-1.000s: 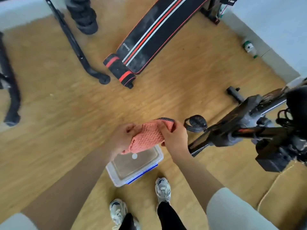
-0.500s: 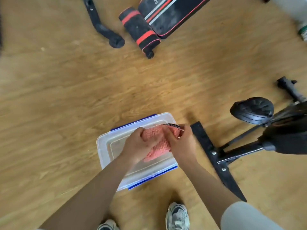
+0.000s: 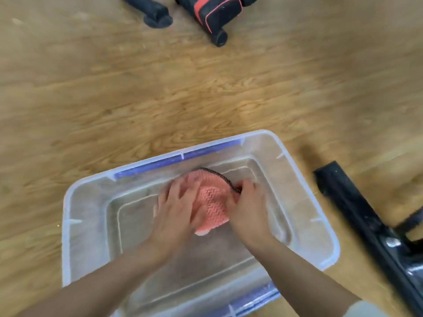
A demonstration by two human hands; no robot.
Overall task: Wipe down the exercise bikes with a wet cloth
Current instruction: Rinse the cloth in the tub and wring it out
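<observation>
Both my hands are down inside a clear plastic tub (image 3: 66,213), a rounded rectangle with a stepped bottom and milky, see-through walls. The cloth (image 3: 211,203) lies bunched on the tub's floor, nearer the far long wall than the near one. It is salmon pink, with a raised zigzag weave and a thin black-and-white mesh trim curving along its far edge.

My left hand (image 3: 175,209) lies over the cloth's left side with the fingers spread and fairly straight, pressing down; it is blurred, so I cannot tell more. My right hand (image 3: 248,210) grips the cloth's right side, fingers curled in around the trimmed edge. I cannot tell whether water covers the cloth.

A blue latch (image 3: 174,160) runs along the tub's far rim. The tub sits on a floor (image 3: 137,88) of honey-coloured wood with wavy grain. Just off the tub's right end, the bike's flat black metal base bar (image 3: 357,216) lies slantwise. At the floor's far edge are a black padded roller (image 3: 212,12) with red bands and a black rubber foot (image 3: 155,12).
</observation>
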